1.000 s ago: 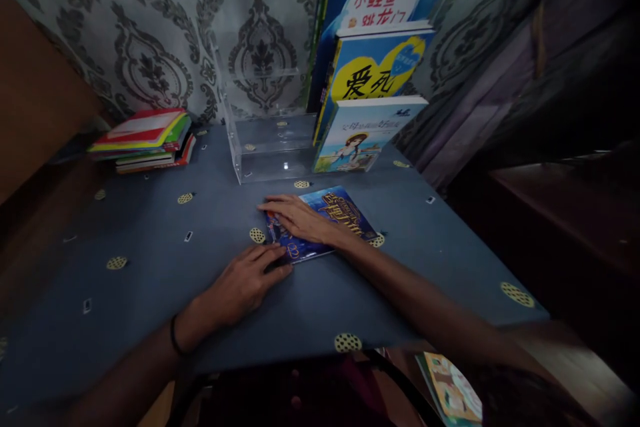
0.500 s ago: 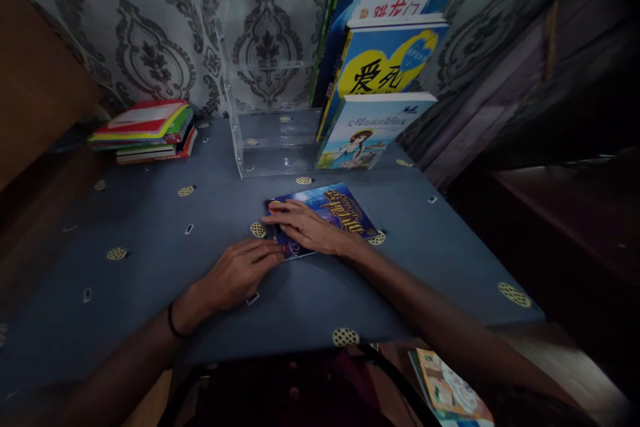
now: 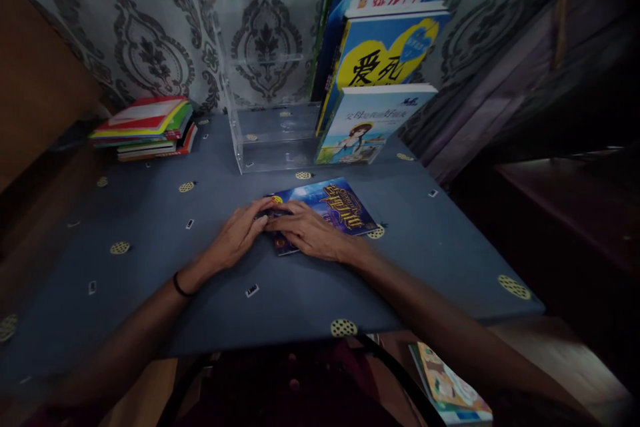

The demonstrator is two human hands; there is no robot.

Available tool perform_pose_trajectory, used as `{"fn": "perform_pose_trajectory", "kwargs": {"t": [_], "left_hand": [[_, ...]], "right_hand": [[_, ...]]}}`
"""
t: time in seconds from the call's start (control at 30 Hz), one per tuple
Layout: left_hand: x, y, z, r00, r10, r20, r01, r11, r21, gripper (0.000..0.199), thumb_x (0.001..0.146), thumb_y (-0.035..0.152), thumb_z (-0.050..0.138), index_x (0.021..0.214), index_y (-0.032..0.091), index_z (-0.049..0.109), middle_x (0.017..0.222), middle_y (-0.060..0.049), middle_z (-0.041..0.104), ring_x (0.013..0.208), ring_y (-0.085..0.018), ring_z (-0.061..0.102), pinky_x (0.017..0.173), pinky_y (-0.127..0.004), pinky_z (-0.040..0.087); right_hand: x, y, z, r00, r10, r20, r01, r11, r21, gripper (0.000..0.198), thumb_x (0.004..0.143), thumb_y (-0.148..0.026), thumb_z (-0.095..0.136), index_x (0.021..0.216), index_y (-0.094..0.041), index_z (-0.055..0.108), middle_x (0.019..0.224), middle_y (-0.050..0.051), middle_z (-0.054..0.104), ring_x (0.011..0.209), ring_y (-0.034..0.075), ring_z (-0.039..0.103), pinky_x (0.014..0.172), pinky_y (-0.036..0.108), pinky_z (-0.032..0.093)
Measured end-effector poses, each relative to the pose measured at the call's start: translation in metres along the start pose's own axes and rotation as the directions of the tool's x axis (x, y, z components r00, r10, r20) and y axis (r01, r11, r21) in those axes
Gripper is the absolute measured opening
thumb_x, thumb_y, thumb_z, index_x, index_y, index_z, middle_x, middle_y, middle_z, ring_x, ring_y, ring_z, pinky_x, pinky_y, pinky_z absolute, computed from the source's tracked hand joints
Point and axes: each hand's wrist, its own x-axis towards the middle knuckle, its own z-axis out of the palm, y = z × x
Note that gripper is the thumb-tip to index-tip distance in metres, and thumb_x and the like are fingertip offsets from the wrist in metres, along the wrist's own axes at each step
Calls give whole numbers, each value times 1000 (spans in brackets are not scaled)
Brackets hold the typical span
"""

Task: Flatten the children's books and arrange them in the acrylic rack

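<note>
On the far left, we are seeing a stack of thin books with red, yellow and green covers (image 3: 145,127) lying on the table (image 3: 160,233) covered in blue-grey, pineapple-print cloth. Our left hand (image 3: 234,235) is reaching to the left end of a flat, dark-blue paper book with gold lettering (image 3: 343,207); its fingers are curving close together, and we cannot tell whether they are gripping the edge. Behind, a clear plastic stepped rack (image 3: 280,161) is standing. The dark-blue book is lying on the table in front of it, and our right hand (image 3: 310,232) is resting stretched out, palm down, across its left half. Farther right, a white-and-blue book with a drawn figure (image 3: 375,120) is standing in the rack before a blue book with a yellow heart (image 3: 373,57).
</note>
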Motion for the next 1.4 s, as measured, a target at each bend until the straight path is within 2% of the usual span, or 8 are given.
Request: {"fn": "perform_pose_trajectory", "kwargs": {"t": [0.2, 0.47, 0.73, 0.83, 0.97, 1.1, 1.2, 1.4], "left_hand": [[-3, -1, 1, 1000, 6, 9, -6, 998, 70, 44, 106, 41, 36, 143, 21, 48, 139, -10, 63, 129, -24, 58, 112, -43, 45], [-9, 2, 11, 989, 143, 24, -145, 956, 254, 55, 99, 47, 53, 147, 23, 42, 146, -13, 56, 138, -29, 50, 114, -49, 42], [-14, -5, 19, 988, 137, 70, -153, 929, 336, 75, 91, 64, 57, 151, 23, 37, 160, -18, 39, 148, -34, 37, 117, -56, 36], [-15, -8, 23, 985, 153, 77, -170, 919, 356, 88, 87, 70, 57, 155, 21, 30, 164, -20, 31, 153, -36, 28, 119, -58, 33], [-16, -12, 26, 980, 182, 79, -198, 904, 380, 94, 87, 74, 53, 158, 20, 23, 162, -21, 34, 153, -37, 28, 118, -59, 35], [-16, -14, 27, 975, 207, 81, -222, 885, 409, 94, 87, 75, 52, 158, 20, 22, 161, -22, 35, 151, -37, 31, 118, -59, 35], [-16, -14, 27, 978, 193, 81, -209, 879, 428, 89, 90, 72, 49, 158, 21, 23, 162, -20, 35, 151, -36, 33, 117, -57, 37], [-15, -13, 29, 987, 152, 57, -162, 875, 456, 66, 97, 62, 47, 147, 20, 42, 161, -17, 38, 152, -33, 32, 117, -55, 39]], "right_hand": [[-24, -19, 7, 1000, -1, -10, 2, 1000, 31, 38, 99, -11, 46, 126, -22, 69, 129, 6, 71, 133, 23, 50, 115, 52, 37], [-47, -37, 6, 1000, -3, -13, 5, 988, 152, 36, 99, -12, 47, 128, -21, 68, 130, 7, 70, 134, 21, 48, 113, 47, 41], [-38, -33, -6, 974, 198, -109, -150, 928, 341, 30, 101, -23, 49, 121, -21, 71, 111, 9, 75, 108, 20, 68, 98, 44, 53], [-24, -23, 1, 950, 238, -202, -186, 951, 247, 33, 102, -25, 48, 130, -21, 66, 127, 10, 71, 126, 21, 61, 112, 48, 43], [-2, -15, 9, 959, 263, -107, -257, 964, 62, 50, 105, -37, 43, 151, -17, 45, 157, 14, 46, 149, 25, 37, 121, 52, 31], [10, -14, 9, 957, 289, 13, -288, 956, -62, 61, 106, -46, 38, 154, -9, 38, 160, 18, 41, 153, 27, 30, 125, 52, 23], [10, -11, 7, 953, 302, -4, -301, 948, -103, 62, 106, -51, 35, 155, -13, 39, 160, 16, 41, 153, 26, 30, 125, 50, 24], [1, -2, 3, 938, 341, -58, -345, 917, -201, 62, 104, -49, 41, 153, -10, 40, 160, 20, 40, 152, 28, 30, 125, 50, 25]]}}
